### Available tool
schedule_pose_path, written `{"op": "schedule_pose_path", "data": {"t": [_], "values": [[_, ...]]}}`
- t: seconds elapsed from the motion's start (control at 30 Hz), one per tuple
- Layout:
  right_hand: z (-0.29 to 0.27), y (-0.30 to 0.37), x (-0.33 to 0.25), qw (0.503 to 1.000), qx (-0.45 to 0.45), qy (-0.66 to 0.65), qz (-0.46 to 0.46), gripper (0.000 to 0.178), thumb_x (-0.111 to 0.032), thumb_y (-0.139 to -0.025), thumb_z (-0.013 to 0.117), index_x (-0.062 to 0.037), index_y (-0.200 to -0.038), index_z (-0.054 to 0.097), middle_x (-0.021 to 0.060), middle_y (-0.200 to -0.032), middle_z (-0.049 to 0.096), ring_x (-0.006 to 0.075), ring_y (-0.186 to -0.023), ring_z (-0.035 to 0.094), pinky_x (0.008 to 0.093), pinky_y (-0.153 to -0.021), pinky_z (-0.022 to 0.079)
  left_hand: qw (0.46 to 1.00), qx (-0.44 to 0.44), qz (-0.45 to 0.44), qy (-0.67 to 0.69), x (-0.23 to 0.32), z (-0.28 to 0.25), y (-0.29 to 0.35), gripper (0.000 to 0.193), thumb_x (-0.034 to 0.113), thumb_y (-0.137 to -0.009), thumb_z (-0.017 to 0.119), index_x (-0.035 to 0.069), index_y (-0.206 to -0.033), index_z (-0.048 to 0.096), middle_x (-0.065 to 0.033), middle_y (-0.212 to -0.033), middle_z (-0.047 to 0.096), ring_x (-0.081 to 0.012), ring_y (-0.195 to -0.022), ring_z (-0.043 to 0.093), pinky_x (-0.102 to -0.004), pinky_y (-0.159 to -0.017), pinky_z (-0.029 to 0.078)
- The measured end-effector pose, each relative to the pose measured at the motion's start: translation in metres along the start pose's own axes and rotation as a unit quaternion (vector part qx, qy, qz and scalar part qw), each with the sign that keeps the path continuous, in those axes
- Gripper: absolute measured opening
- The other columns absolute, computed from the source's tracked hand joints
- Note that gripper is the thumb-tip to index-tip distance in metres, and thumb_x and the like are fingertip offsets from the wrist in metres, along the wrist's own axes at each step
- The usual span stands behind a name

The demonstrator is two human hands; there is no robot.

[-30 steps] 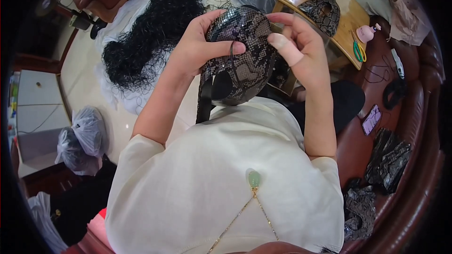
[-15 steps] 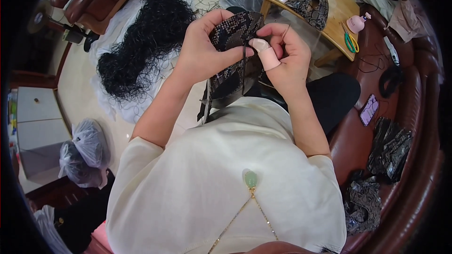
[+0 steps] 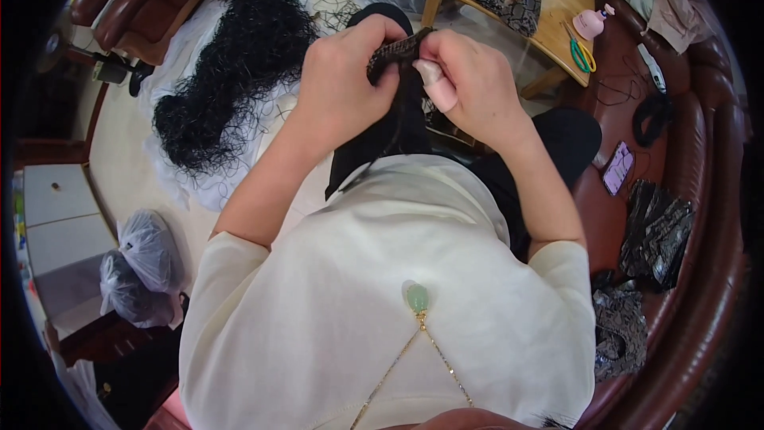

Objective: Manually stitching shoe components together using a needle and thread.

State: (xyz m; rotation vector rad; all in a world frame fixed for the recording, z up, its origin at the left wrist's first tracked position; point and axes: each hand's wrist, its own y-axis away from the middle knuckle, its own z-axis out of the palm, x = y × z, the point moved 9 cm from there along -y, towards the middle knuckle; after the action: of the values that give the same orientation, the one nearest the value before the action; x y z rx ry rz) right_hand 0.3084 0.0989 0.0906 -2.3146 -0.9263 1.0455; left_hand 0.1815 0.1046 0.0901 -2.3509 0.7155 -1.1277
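In front of my body I hold a dark snake-print piece of leather-like material [image 3: 398, 51], seen almost edge-on, with narrow dark strips hanging below it. My left hand [image 3: 341, 84] grips its left part, fingers curled over the top and thumb on the near side. My right hand [image 3: 477, 91] is closed at the piece's right end, pinching it between thumb and forefinger. A pale pink wrap [image 3: 440, 89] covers the right thumb. Whether anything thin is also in the right fingers, I cannot make out.
On the wooden table [image 3: 561, 41] lie a snake-print piece [image 3: 517, 12], scissors [image 3: 582, 56] and a pink pump bottle [image 3: 589, 24]. The brown sofa [image 3: 712, 167] holds a phone [image 3: 618, 167] and crumpled dark material [image 3: 656, 231]. A black stringy heap [image 3: 231, 72] covers white cloth at left.
The snake-print piece has turned from showing its broad face to nearly edge-on. My right hand has closed in on its end, and both hands have drawn slightly leftward.
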Motion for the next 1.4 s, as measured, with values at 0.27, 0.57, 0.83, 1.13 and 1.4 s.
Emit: {"op": "schedule_pose_path", "data": {"t": [0.27, 0.57, 0.83, 1.13, 1.4], "values": [[0.011, 0.008, 0.062, 0.865, -0.007, -0.375, 0.334, 0.017, -0.003, -0.081, 0.064, -0.002, -0.098, 0.066, -0.0032, -0.069, 0.051, 0.0061, -0.056, 0.035, 0.0184, -0.052, 0.029, 0.998, 0.054, 0.029, -0.025, -0.013, 0.002, -0.017, 0.033, 0.001, -0.065, 0.078, 0.002, -0.094, 0.062, -0.0012, -0.08, 0.067, -0.008, -0.066, 0.057, -0.0208, -0.062, 0.048], [-0.01, 0.007, 0.024, 0.985, 0.146, -0.091, 0.031, 0.021, 0.0, -0.075, 0.067, -0.0044, -0.095, 0.067, -0.0032, -0.062, 0.049, 0.0084, -0.051, 0.035, 0.0212, -0.048, 0.031, 0.943, 0.03, -0.156, 0.293, -0.049, 0.023, -0.006, 0.046, -0.005, -0.065, 0.078, 0.001, -0.108, 0.062, -0.0042, -0.08, 0.069, -0.0097, -0.07, 0.061, -0.0197, -0.067, 0.052], [-0.032, 0.007, 0.007, 0.981, 0.195, 0.009, -0.001, 0.016, 0.001, -0.075, 0.066, -0.0048, -0.09, 0.066, -0.0025, -0.062, 0.05, 0.0097, -0.05, 0.036, 0.023, -0.047, 0.032, 0.983, 0.071, -0.063, 0.158, -0.02, 0.009, -0.006, 0.034, -0.003, -0.066, 0.076, 0.0, -0.097, 0.062, -0.0028, -0.077, 0.067, -0.0075, -0.065, 0.057, -0.0177, -0.062, 0.048], [-0.034, 0.01, -0.009, 0.981, 0.17, 0.072, -0.066, 0.014, 0.001, -0.075, 0.066, -0.0055, -0.087, 0.065, -0.0027, -0.062, 0.05, 0.0103, -0.048, 0.037, 0.0234, -0.046, 0.033, 0.986, 0.147, -0.008, 0.081, 0.0, -0.006, -0.002, 0.024, -0.001, -0.066, 0.073, 0.002, -0.087, 0.061, -0.0014, -0.071, 0.064, -0.0098, -0.056, 0.05, -0.0206, -0.054, 0.043], [-0.017, 0.012, 0.016, 0.989, 0.094, -0.078, 0.082, 0.013, 0.001, -0.075, 0.066, -0.0053, -0.086, 0.065, -0.0026, -0.063, 0.052, 0.0102, -0.048, 0.037, 0.024, -0.047, 0.033, 0.98, 0.186, 0.022, 0.06, 0.016, -0.012, 0.005, 0.021, -0.002, -0.065, 0.071, 0.002, -0.083, 0.061, -0.0019, -0.066, 0.061, -0.013, -0.051, 0.047, -0.0222, -0.051, 0.041]]}}
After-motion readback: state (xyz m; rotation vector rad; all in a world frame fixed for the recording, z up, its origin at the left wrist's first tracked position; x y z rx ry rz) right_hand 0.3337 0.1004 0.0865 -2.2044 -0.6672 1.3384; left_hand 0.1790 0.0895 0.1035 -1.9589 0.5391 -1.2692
